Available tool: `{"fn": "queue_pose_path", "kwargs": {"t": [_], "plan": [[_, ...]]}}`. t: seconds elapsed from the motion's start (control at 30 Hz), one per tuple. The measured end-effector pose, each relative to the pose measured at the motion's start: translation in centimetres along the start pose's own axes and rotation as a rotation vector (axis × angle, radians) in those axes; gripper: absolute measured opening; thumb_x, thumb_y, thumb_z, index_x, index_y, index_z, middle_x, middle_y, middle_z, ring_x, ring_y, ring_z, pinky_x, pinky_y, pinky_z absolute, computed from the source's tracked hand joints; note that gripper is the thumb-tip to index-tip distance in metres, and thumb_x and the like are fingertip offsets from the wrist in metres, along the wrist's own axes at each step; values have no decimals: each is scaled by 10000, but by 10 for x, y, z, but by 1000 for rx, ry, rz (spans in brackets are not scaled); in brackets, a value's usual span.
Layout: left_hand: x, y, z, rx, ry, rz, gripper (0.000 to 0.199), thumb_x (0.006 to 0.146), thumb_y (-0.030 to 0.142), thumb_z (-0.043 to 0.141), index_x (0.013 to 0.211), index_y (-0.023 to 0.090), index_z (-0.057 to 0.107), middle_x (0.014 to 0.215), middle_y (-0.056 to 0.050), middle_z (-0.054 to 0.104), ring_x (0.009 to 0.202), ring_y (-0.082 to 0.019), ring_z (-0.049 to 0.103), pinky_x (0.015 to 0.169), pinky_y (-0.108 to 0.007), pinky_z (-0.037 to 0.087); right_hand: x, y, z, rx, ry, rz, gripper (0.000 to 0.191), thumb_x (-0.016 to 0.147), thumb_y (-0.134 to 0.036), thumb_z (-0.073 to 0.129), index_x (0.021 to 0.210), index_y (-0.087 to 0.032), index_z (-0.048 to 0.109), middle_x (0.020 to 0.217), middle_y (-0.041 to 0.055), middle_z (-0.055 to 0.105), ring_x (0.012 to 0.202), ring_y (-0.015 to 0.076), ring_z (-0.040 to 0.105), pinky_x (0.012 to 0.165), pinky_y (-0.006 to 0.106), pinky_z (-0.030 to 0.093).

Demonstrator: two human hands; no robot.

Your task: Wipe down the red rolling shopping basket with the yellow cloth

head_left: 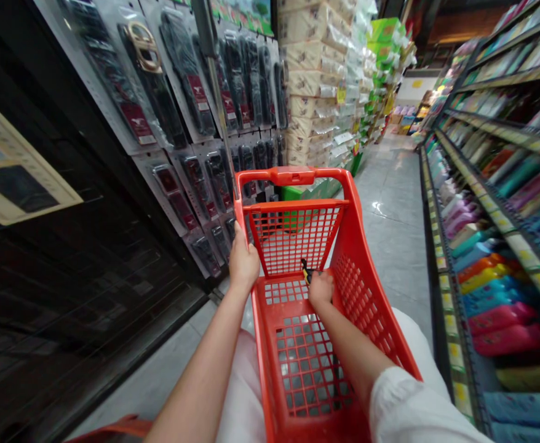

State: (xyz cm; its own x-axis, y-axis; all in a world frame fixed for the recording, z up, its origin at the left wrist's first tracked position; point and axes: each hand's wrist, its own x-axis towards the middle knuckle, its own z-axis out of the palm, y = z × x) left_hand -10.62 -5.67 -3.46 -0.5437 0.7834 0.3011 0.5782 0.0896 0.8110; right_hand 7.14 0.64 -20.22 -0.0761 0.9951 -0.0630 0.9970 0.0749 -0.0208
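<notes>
Steadiness counts most in this step: the left hand [245, 264] is closed around the left rim of the red basket [362, 258], a sound anchor near the far corner. Inside the basket, just beside the gridded far panel [297, 204], the right hand [320, 288] looks clamped on a small black-and-yellow item [306, 272], partly hidden by the grip. With 2 hands sharing the work, a firm left hold and a snug right grip, clear of the panel's openings, seem best.

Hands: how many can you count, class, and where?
2: the left hand holds the left side of the red cart; the right hand, in the cart, holds a small black and yellow item.
</notes>
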Motion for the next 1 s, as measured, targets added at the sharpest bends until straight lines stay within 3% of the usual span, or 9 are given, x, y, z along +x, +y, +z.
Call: {"fn": "queue_pose_path", "kwargs": {"t": [0.13,0.23,0.33,0.47,0.57,0.7,0.8,0.9,1.0], "plan": [[0,-2,1,-7,6,16,788,815,29,403,1559,175,188,1532,-75,419,1415,-202,376,1156,-350,325,-6,-60,-4,78,-54,-252,402,949,-101,295,1131,-96,653,1122,231,617,1117,304,542,830,390,471],[0,-4,3,4,11,15,780,820,33,398,1559,164,187,1518,-82,437,1410,-207,384,1158,-353,323,-16,-104,-3,128,-108,-460,365,946,-125,356,1137,-161,664,1137,158,649,1123,257,544,857,338,469],[0,-5,3,5,16,18,775,822,33,391,1559,163,190,1526,-85,426,1399,-206,401,1153,-345,330,-19,-120,-2,149,-153,-626,352,932,-148,413,1192,-199,644,1208,106,648,1152,231,542,919,324,461],[2,-5,1,5,41,-5,778,816,28,401,1556,170,207,1520,-86,435,1395,-210,409,1148,-353,340,-25,-106,-3,119,-199,-765,358,938,-181,428,1219,-216,647,1387,78,562,1291,256,478,1024,352,433],[2,-5,-1,14,38,-9,778,818,40,413,1556,163,203,1488,-103,476,1354,-222,465,1127,-362,371,-51,-96,-2,65,-232,-800,385,931,-138,408,1224,-165,656,1402,142,544,1293,296,493,996,395,472],[-1,-2,-2,0,33,-11,791,812,54,424,1558,185,197,1507,-80,455,1363,-203,453,1126,-337,368,-91,-78,3,-4,-238,-793,428,880,-60,424,1253,-76,633,1341,248,563,1292,384,491,1027,599,408],[-4,0,-2,-3,27,-23,802,808,57,427,1561,179,180,1518,-87,438,1366,-209,450,1126,-347,369,-80,-39,-3,-39,-234,-619,503,906,-119,434,1404,-113,498,1476,261,406,1393,399,364,1039,659,358],[-4,1,-1,14,25,-43,787,815,60,425,1559,164,189,1481,-119,482,1331,-233,492,1105,-384,396,-44,4,-16,-101,-267,-402,517,897,-115,441,1410,-54,468,1446,340,394,1380,407,385,1012,691,346],[-2,0,1,26,36,-37,771,818,59,423,1553,155,209,1453,-131,511,1307,-238,514,1084,-386,415,-31,13,-21,-137,-296,-283,525,888,-78,384,1400,22,442,1387,411,406,1331,431,444,928,740,369]]}}
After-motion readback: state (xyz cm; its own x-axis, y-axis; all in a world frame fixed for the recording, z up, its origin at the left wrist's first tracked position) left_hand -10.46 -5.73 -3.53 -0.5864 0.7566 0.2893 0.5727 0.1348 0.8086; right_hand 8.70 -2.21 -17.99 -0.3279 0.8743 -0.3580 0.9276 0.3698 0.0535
